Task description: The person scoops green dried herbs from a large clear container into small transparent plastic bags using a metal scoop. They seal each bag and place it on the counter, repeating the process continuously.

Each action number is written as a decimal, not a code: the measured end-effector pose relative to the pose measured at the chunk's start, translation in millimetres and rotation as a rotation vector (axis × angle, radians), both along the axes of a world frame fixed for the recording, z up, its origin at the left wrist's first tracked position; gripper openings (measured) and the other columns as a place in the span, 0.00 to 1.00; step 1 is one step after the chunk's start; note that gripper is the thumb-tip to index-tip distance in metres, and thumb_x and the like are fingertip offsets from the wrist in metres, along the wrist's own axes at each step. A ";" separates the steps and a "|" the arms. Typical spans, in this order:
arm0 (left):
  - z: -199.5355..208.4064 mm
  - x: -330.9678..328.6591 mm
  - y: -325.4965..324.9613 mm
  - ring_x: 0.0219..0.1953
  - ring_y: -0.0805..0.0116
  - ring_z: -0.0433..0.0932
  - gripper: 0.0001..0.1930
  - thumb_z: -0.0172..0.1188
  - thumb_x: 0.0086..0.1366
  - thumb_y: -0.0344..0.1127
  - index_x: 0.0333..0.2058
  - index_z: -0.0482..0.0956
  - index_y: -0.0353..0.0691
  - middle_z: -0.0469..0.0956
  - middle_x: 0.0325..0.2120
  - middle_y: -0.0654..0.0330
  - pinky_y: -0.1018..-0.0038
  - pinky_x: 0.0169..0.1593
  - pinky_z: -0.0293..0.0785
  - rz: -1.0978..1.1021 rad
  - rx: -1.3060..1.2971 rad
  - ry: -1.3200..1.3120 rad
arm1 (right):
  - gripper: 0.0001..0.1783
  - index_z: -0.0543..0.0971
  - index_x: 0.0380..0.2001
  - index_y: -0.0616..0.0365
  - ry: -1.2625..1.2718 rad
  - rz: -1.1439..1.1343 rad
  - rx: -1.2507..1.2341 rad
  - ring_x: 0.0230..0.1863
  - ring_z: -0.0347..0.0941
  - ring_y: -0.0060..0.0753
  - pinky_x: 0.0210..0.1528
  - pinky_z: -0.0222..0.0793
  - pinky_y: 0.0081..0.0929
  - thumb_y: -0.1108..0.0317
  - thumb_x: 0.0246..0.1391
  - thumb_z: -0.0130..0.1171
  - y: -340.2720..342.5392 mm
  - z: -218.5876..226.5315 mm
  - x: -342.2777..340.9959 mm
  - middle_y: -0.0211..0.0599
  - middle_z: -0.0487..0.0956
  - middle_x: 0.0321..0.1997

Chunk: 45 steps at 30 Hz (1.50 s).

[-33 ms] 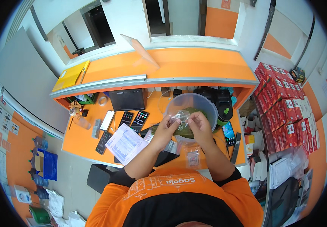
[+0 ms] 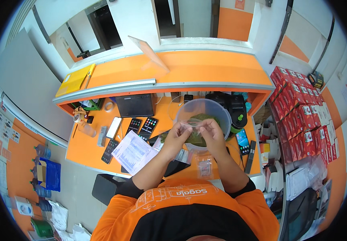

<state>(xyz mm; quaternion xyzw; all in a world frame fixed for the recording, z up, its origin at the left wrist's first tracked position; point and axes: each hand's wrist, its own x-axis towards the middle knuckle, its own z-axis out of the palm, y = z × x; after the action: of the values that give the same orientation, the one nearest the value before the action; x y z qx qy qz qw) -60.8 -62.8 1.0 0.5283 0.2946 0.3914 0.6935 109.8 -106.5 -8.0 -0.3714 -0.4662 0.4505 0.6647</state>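
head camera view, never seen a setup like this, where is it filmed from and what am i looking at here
There is no robot here, just a person's bare left hand and right hand. The picture comes from a wide fisheye camera worn on the head, looking down, so straight edges bend near the rim. Between them, the fingertips hold a thin clear plastic piece, apparently a small bag. On the orange desk lie several phones and a printed sheet of paper. A translucent tub stands beyond the hands, with something green inside.
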 end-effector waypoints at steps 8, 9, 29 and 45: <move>2.1 5.1 -16.6 0.39 0.84 0.75 0.05 0.58 0.73 0.31 0.44 0.74 0.38 0.78 0.37 0.68 0.83 0.43 0.71 0.007 0.095 -0.068 | 0.05 0.78 0.41 0.63 -0.147 -0.038 -0.025 0.44 0.76 0.21 0.51 0.71 0.23 0.76 0.63 0.60 -18.0 2.1 -1.9 0.32 0.79 0.41; 3.1 6.1 -17.3 0.39 0.84 0.75 0.05 0.58 0.73 0.30 0.43 0.74 0.38 0.78 0.37 0.68 0.84 0.42 0.70 0.008 0.099 -0.065 | 0.04 0.78 0.40 0.63 -0.151 -0.043 -0.025 0.44 0.76 0.21 0.51 0.71 0.23 0.76 0.62 0.61 -19.7 3.7 -2.1 0.32 0.79 0.40; 9.6 -1.9 -16.6 0.44 0.77 0.76 0.06 0.64 0.66 0.27 0.41 0.78 0.36 0.78 0.39 0.64 0.78 0.50 0.72 0.114 0.385 0.117 | 0.04 0.78 0.36 0.63 -0.187 -0.125 0.061 0.42 0.74 0.20 0.48 0.68 0.21 0.79 0.58 0.61 -27.1 6.6 -1.0 0.31 0.78 0.37; 12.8 -16.8 -16.7 0.49 0.64 0.75 0.06 0.69 0.60 0.27 0.34 0.81 0.37 0.78 0.40 0.57 0.70 0.57 0.67 0.260 0.446 0.193 | 0.03 0.78 0.36 0.62 -0.022 -0.068 -0.005 0.40 0.73 0.19 0.47 0.68 0.20 0.78 0.60 0.61 -26.6 -7.8 8.5 0.30 0.78 0.36</move>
<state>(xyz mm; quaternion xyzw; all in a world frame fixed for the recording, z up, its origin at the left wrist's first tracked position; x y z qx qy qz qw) -77.6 -79.5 13.8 0.6605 0.3312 0.4801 0.4729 118.3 -133.0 -15.8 -0.3935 -0.4597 0.4246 0.6735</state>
